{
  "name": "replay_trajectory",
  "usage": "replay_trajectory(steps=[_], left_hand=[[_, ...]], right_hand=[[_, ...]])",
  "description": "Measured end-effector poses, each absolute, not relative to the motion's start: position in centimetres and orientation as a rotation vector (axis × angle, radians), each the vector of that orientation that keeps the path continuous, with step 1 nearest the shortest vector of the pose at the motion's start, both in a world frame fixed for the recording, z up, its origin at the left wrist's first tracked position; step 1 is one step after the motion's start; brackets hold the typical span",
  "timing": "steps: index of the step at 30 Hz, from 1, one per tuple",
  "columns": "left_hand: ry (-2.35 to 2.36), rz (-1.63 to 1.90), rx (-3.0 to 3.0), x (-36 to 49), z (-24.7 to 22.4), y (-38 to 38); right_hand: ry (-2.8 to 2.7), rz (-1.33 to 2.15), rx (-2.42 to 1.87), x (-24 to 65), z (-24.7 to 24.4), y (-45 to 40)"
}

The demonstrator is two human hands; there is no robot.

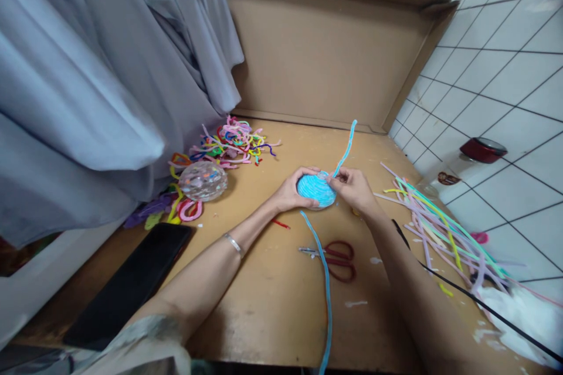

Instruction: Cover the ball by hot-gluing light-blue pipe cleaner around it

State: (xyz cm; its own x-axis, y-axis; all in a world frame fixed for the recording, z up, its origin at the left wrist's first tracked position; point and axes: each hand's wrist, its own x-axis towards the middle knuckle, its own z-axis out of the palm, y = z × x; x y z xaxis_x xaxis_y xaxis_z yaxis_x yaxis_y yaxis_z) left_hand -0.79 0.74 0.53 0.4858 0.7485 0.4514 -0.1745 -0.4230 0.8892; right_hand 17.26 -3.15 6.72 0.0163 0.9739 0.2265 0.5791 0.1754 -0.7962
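Observation:
A round ball wound with blue pipe cleaner (315, 188) is held just above the table in the middle of the view. My left hand (292, 188) wraps round its left side, thumb in front and fingers behind. At its upper right, my right hand (352, 187) pinches a blue pipe cleaner (347, 149) whose free end sticks up. Another blue pipe cleaner (325, 281) lies on the table in front, running to the near edge. It crosses the scissors (338, 258), which have red handles.
Left stand a clear ball (203, 180), a heap of colourful pipe cleaner pieces (233, 143) and a black phone-like slab (132, 284). Right are long pipe cleaners (433, 222), a red-lidded clear jar (461, 161) and a black cable (492, 310). A cardboard panel (325, 47) and grey cloth (109, 70) border the table.

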Motion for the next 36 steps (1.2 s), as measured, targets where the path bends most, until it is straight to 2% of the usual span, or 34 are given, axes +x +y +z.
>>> replay_trajectory(steps=[17,25,36], left_hand=[[0.424,1.133,1.535,-1.0,0.2,1.0],[0.414,1.27,1.278,0.2,-0.3,0.8],[0.475,1.324,1.289,0.4,0.1,0.4]], right_hand=[[-1.799,0.647,-1.5,17.3,7.1,-3.7],[-1.848,0.572,-1.567,16.4,7.9,-4.4],[-1.869,0.535,-1.558,16.1,7.8,-4.5]])
